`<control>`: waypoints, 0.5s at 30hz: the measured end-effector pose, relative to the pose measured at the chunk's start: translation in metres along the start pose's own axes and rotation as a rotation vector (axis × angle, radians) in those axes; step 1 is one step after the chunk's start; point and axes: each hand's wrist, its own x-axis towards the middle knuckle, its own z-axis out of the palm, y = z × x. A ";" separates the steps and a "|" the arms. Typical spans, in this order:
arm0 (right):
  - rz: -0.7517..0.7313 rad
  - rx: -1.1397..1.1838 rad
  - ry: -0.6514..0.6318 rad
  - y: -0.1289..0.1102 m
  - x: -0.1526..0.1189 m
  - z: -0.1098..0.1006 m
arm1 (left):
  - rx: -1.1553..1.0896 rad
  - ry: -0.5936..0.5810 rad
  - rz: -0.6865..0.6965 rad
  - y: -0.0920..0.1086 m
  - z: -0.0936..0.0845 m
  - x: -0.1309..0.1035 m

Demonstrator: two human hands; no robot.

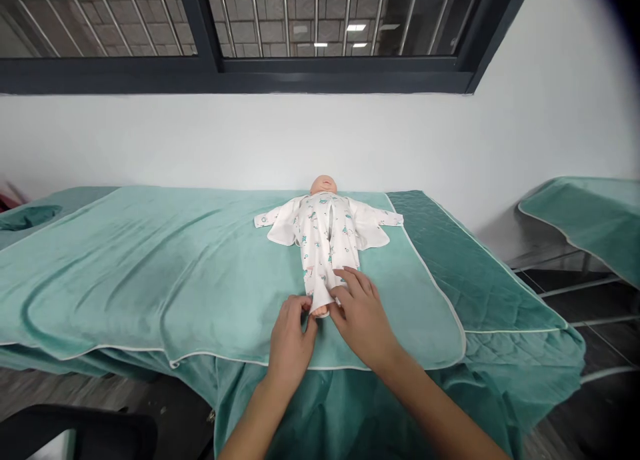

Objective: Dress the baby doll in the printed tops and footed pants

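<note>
A baby doll (324, 184) lies on its back with its head towards the wall, dressed in a white baby jacket (370, 213) with the sleeves spread wide. White printed baby trousers (316, 247) cover its body and legs, with a dark slit near the top middle. At the lower hem, toes of the doll's foot (320, 311) show. My left hand (293, 337) pinches the left edge of the hem between thumb and fingers. On the hem's right side, my right hand (365, 317) grips the cloth with thumb and index finger, its other fingers resting over the trouser leg.
A light green blanket (125, 267) with white piping lies wrinkled over the bed. Darker quilted green cover (480, 280) shows at the right. Behind are a white wall (200, 140) and a barred window (320, 20). Another green-covered surface (590, 213) stands far right; a black chair (100, 427) is lower left.
</note>
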 end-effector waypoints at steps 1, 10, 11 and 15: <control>-0.010 0.010 0.004 -0.001 0.001 0.000 | -0.016 0.002 -0.010 0.000 -0.002 0.000; -0.173 0.007 -0.031 -0.008 -0.012 -0.008 | 0.059 0.109 0.046 -0.011 -0.015 -0.011; -0.187 0.014 -0.042 -0.005 -0.013 -0.008 | 0.076 0.088 0.064 -0.013 -0.016 -0.012; -0.151 0.090 0.078 0.033 -0.006 -0.007 | 0.127 0.090 0.139 -0.030 -0.024 0.007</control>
